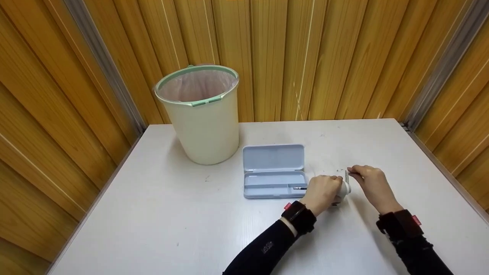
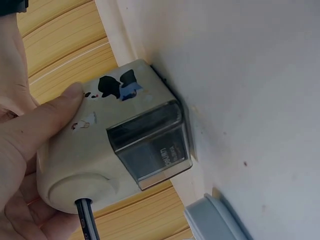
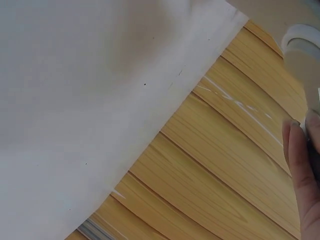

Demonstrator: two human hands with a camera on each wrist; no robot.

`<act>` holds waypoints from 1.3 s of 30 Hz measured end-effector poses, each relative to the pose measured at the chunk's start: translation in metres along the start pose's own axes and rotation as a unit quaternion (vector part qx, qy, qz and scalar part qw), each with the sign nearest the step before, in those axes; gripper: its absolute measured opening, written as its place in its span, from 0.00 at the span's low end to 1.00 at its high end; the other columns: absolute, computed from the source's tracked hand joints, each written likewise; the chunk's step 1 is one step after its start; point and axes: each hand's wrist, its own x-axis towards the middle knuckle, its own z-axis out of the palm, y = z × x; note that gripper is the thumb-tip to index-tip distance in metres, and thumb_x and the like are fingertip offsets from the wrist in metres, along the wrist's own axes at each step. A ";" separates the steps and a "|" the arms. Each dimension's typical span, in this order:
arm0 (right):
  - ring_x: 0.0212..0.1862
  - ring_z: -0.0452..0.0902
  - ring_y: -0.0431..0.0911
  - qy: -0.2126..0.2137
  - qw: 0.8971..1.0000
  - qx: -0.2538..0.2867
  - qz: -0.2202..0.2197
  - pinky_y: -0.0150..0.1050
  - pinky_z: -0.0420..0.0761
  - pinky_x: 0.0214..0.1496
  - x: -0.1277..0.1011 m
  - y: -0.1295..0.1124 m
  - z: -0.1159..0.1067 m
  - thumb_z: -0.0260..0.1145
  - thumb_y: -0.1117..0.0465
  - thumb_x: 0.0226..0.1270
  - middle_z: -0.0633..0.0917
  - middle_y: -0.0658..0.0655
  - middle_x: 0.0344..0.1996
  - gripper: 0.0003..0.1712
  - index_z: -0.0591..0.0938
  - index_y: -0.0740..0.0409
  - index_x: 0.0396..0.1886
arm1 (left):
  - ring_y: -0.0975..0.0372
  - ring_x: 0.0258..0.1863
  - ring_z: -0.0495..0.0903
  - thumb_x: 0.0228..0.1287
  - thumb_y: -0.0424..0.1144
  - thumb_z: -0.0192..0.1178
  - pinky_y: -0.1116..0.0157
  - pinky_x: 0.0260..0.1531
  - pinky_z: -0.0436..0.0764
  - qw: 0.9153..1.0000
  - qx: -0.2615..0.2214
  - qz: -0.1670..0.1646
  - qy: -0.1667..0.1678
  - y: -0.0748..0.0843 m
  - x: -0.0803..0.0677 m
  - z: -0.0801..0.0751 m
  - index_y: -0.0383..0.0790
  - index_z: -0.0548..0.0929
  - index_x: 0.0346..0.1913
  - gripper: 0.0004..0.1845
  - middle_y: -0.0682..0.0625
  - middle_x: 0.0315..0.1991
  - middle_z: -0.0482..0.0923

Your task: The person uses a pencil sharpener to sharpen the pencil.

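A cream desktop pencil sharpener (image 2: 75, 135) with cartoon figures and a dark see-through shavings drawer (image 2: 162, 152) sits on the table. My left hand (image 1: 323, 192) grips its body, thumb over one side in the left wrist view. A dark striped pencil (image 2: 87, 220) is in the sharpener's front hole, its rear end sticking out over the pencil case in the head view. With fingertips, my right hand (image 1: 373, 188) pinches the end of the crank (image 1: 347, 177) on the sharpener's far side. Only part of the crank arm (image 3: 301, 65) and some fingers show in the right wrist view.
A light blue pencil case (image 1: 273, 158) lies with its lid raised, just left of my left hand. Behind it to the left stands a cream bin (image 1: 204, 130) with a green rim and a liner. Wood-patterned panels (image 1: 267, 57) enclose the white table (image 1: 153, 214).
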 end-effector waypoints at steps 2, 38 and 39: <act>0.29 0.84 0.57 -0.012 1.000 -0.002 0.006 0.41 0.82 0.32 0.001 0.001 0.002 0.72 0.78 0.48 0.88 0.63 0.27 0.09 0.86 0.68 0.30 | 0.68 0.28 0.83 0.52 0.51 0.73 0.74 0.26 0.81 1.000 -0.003 -0.001 0.001 0.000 0.000 0.000 0.53 0.85 0.43 0.16 0.63 0.34 0.86; 0.26 0.77 0.42 -0.271 0.956 0.057 0.092 0.30 0.74 0.28 0.015 0.025 0.012 0.70 0.73 0.54 0.87 0.59 0.25 0.02 0.86 0.67 0.25 | 0.69 0.32 0.84 0.50 0.57 0.73 0.75 0.30 0.81 1.000 -0.018 0.007 -0.019 -0.002 0.001 0.001 0.54 0.83 0.43 0.20 0.63 0.37 0.86; 0.26 0.74 0.40 -0.280 0.953 0.061 0.094 0.29 0.73 0.27 0.014 0.025 0.012 0.70 0.73 0.54 0.87 0.58 0.23 0.03 0.86 0.65 0.24 | 0.69 0.32 0.84 0.50 0.56 0.73 0.76 0.30 0.81 1.000 -0.021 0.006 -0.017 -0.001 0.000 0.000 0.53 0.83 0.43 0.19 0.63 0.37 0.86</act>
